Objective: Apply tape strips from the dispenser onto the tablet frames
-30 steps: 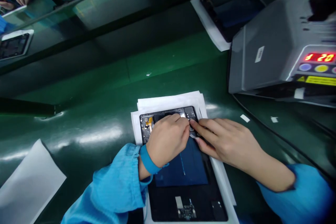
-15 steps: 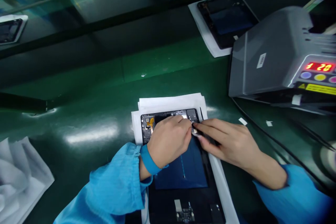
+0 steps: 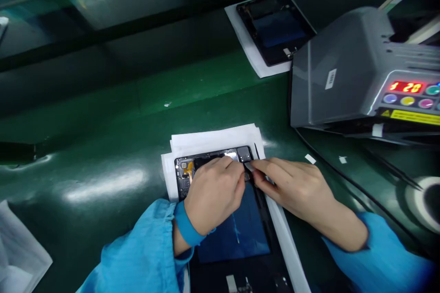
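An opened tablet (image 3: pixel 237 233) lies on white sheets (image 3: pixel 213 139), its blue battery area and circuit parts exposed. Over its upper part my left hand (image 3: pixel 216 192) is closed, with the fingertips near the upper right corner; what they hold, if anything, is hidden. A blue band circles that wrist. My right hand (image 3: pixel 295 187) comes in from the right, thumb and forefinger pinched on a small greyish piece (image 3: pixel 249 166) at the tablet's right edge. The fingertips of both hands almost meet there.
A grey tape dispenser (image 3: pixel 347 73) with a red lit display stands at the right, its cable crossing the green bench. Behind it lies another opened tablet (image 3: pixel 280 27) on paper. Tweezers (image 3: pixel 395 171), a white roll (image 3: pixel 429 203), small white scraps (image 3: pixel 310 159) and a white cloth-like stack (image 3: pixel 20 256) are about.
The whole view has shifted, so the bench things appear further left. Both hands stay at the tablet's upper right; my right fingers have drawn together into a tighter pinch on the small piece.
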Demonstrator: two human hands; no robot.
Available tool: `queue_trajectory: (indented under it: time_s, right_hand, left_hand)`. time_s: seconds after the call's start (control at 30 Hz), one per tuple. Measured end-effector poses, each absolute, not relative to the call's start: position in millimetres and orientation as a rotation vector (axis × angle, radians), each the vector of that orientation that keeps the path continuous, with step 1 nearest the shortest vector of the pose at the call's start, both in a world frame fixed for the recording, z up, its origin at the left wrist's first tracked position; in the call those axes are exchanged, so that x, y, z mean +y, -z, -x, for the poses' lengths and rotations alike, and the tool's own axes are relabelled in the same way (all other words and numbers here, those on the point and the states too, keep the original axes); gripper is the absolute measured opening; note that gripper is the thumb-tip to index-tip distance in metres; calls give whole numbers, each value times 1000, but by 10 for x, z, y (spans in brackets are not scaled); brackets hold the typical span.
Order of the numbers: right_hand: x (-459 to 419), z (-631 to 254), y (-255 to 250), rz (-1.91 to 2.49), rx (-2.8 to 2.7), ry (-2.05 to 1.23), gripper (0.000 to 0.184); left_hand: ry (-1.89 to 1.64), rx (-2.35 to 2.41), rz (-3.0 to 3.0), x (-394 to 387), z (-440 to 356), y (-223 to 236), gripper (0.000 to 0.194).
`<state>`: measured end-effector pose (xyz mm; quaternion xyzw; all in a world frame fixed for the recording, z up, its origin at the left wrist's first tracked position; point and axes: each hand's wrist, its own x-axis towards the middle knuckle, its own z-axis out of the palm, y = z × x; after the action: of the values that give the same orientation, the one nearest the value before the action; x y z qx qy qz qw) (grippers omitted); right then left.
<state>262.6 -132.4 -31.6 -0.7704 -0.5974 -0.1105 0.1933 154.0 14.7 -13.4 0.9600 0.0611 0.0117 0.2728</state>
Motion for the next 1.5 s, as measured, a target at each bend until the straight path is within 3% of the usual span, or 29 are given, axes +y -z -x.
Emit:
queue_trajectory:
  time_s: [1.2, 1.37, 1.5]
  right_hand:
    - [-1261, -2487, 148, 2299, -1937, 336, 13]
    - [-1443, -2437, 316, 2220, -1734, 260, 33]
    - [-1546, -2478, 385, 2144, -1594, 171, 39]
  left_hand:
    - [21, 229, -2630, 145, -1555, 88, 17]
    - [12, 257, -2659, 148, -1549, 61, 15]
    - [-10, 285, -2678, 145, -1587, 32, 17]
